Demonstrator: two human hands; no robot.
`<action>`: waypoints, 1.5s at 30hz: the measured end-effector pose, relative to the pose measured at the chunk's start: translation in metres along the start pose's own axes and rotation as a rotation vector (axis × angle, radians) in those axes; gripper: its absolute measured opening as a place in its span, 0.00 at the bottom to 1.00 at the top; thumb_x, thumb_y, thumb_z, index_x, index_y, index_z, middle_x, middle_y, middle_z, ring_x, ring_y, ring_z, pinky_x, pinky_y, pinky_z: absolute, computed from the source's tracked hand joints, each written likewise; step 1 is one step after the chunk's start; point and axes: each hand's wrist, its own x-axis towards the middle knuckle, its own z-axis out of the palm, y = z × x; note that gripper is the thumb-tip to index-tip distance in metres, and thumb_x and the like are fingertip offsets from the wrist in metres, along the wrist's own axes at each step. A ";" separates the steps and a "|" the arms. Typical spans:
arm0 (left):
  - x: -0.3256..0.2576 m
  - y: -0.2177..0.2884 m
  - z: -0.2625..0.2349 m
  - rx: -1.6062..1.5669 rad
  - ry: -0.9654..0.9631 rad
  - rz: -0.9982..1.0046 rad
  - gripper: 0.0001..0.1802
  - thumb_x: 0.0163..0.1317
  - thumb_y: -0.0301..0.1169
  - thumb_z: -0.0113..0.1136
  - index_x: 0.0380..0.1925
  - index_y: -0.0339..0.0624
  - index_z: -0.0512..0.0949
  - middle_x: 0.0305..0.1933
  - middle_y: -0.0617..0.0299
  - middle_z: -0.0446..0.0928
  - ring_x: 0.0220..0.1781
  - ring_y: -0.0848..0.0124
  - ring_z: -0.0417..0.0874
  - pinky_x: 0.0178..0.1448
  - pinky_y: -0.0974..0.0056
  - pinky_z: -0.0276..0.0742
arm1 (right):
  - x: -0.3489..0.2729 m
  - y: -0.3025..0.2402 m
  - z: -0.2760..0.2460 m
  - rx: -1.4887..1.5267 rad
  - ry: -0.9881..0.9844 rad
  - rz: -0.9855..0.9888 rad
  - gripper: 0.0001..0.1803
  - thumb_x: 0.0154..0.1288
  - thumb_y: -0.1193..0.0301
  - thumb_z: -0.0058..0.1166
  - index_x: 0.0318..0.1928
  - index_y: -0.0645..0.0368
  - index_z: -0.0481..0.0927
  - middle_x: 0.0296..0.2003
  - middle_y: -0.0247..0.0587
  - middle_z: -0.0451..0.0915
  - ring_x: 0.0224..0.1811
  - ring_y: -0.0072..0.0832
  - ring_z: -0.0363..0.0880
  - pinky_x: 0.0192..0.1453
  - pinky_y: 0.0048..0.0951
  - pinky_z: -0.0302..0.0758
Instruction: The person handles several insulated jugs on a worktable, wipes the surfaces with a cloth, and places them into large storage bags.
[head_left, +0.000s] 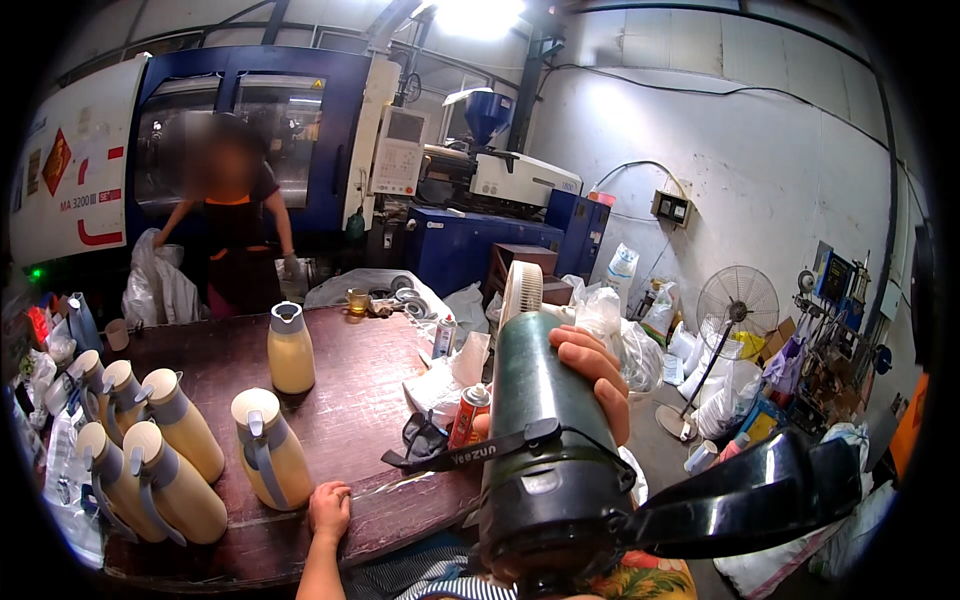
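Note:
My right hand (596,375) grips a dark green flask (545,440) with a black strap, tilted up toward my face; its black lid (760,500) hangs open to the right. My left hand (330,510) rests flat on the near edge of the dark red table (355,400), its fingers loosely apart and holding nothing. Just left of that hand stands a cream-coloured jug with a grey handle (268,448). Another cream jug (290,348) stands alone farther back on the table.
Several more cream jugs (150,450) crowd the table's left end. A red can (466,415), a slim can (444,337) and plastic bags lie at the right end. Another person (235,235) stands behind the table by a large blue and white machine (250,130). A standing fan (735,305) is at the right.

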 end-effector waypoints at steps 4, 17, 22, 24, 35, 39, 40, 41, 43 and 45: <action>0.000 -0.001 0.002 -0.012 0.010 -0.007 0.06 0.50 0.27 0.64 0.30 0.47 0.84 0.43 0.63 0.82 0.51 0.61 0.78 0.57 0.57 0.73 | 0.000 -0.002 0.000 -0.001 -0.005 0.013 0.32 0.65 0.65 0.57 0.64 0.56 0.57 0.51 0.58 0.75 0.48 0.48 0.80 0.53 0.53 0.77; 0.000 0.001 0.000 -0.009 0.003 -0.018 0.06 0.49 0.26 0.63 0.30 0.47 0.84 0.43 0.63 0.82 0.51 0.61 0.79 0.57 0.56 0.73 | -0.002 -0.007 -0.004 -0.008 -0.023 0.047 0.31 0.65 0.65 0.57 0.63 0.58 0.59 0.50 0.59 0.75 0.48 0.49 0.80 0.54 0.53 0.76; 0.000 0.004 -0.002 0.003 -0.004 -0.020 0.06 0.50 0.27 0.63 0.30 0.47 0.84 0.43 0.63 0.82 0.52 0.61 0.79 0.57 0.57 0.73 | -0.013 -0.010 -0.002 -0.027 0.022 0.074 0.31 0.65 0.66 0.57 0.63 0.59 0.59 0.50 0.60 0.76 0.47 0.49 0.80 0.53 0.53 0.77; 0.000 0.003 -0.001 0.000 -0.015 -0.018 0.06 0.51 0.27 0.63 0.30 0.47 0.84 0.43 0.63 0.82 0.52 0.61 0.78 0.57 0.57 0.73 | -0.014 -0.012 -0.008 -0.028 -0.014 0.099 0.29 0.66 0.67 0.54 0.62 0.60 0.60 0.50 0.61 0.76 0.47 0.50 0.80 0.54 0.53 0.76; 0.002 0.005 -0.006 0.017 -0.021 -0.009 0.06 0.52 0.26 0.62 0.30 0.46 0.84 0.44 0.62 0.82 0.51 0.60 0.79 0.56 0.56 0.74 | -0.042 0.002 -0.037 0.316 -0.294 0.292 0.23 0.71 0.69 0.44 0.63 0.61 0.60 0.56 0.63 0.72 0.57 0.54 0.75 0.63 0.54 0.69; 0.005 0.010 -0.004 0.015 -0.022 -0.001 0.05 0.52 0.26 0.62 0.29 0.46 0.84 0.43 0.62 0.82 0.51 0.60 0.79 0.56 0.56 0.73 | -0.042 0.004 -0.040 0.332 -0.306 0.288 0.22 0.73 0.69 0.41 0.64 0.62 0.60 0.58 0.63 0.71 0.59 0.54 0.74 0.65 0.52 0.67; 0.005 0.011 -0.002 0.008 -0.022 -0.004 0.05 0.52 0.26 0.62 0.29 0.46 0.84 0.43 0.62 0.82 0.51 0.60 0.79 0.56 0.56 0.73 | -0.042 0.004 -0.042 0.333 -0.312 0.286 0.22 0.74 0.69 0.40 0.64 0.62 0.60 0.58 0.63 0.71 0.60 0.54 0.73 0.66 0.52 0.67; 0.005 0.014 0.000 -0.002 -0.023 -0.005 0.05 0.52 0.26 0.62 0.29 0.46 0.84 0.43 0.62 0.82 0.51 0.60 0.79 0.56 0.56 0.73 | -0.041 0.005 -0.044 0.327 -0.321 0.282 0.22 0.74 0.69 0.39 0.64 0.62 0.60 0.59 0.63 0.71 0.60 0.54 0.73 0.66 0.52 0.66; 0.004 0.013 0.001 -0.006 -0.014 -0.003 0.05 0.52 0.26 0.62 0.29 0.46 0.83 0.43 0.62 0.82 0.51 0.60 0.79 0.56 0.56 0.73 | -0.040 0.007 -0.046 0.333 -0.330 0.273 0.21 0.75 0.69 0.38 0.65 0.62 0.60 0.60 0.63 0.70 0.61 0.54 0.72 0.68 0.51 0.65; 0.002 0.005 -0.004 0.008 0.006 0.002 0.04 0.52 0.26 0.62 0.29 0.46 0.83 0.43 0.62 0.82 0.51 0.60 0.79 0.56 0.56 0.73 | -0.042 0.009 -0.042 0.328 -0.301 0.253 0.21 0.76 0.69 0.36 0.65 0.62 0.60 0.60 0.63 0.70 0.62 0.54 0.71 0.69 0.50 0.64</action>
